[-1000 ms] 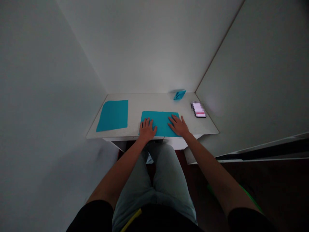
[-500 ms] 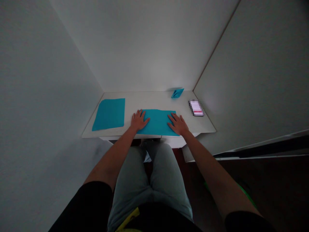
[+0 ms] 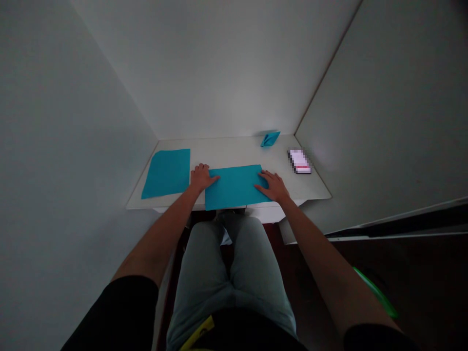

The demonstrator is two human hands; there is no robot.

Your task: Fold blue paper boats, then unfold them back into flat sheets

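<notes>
A blue sheet of paper lies flat near the front edge of the white table, its lower left corner reaching slightly past that edge. At its left side is my left hand, the thumb stretched over the paper and the other fingers beside it on the tabletop. My right hand rests on the right side of the sheet with its fingers apart. Neither hand is closed round anything.
A second blue sheet lies at the table's left. At the back right stands a small folded blue paper piece, with a phone nearer the right edge. Walls enclose the white table behind and at both sides.
The blue sheet has turned slightly, its left side coming nearer to me and its right side going up. My left hand has slid left, off most of the paper; my right hand stays at the right side.
</notes>
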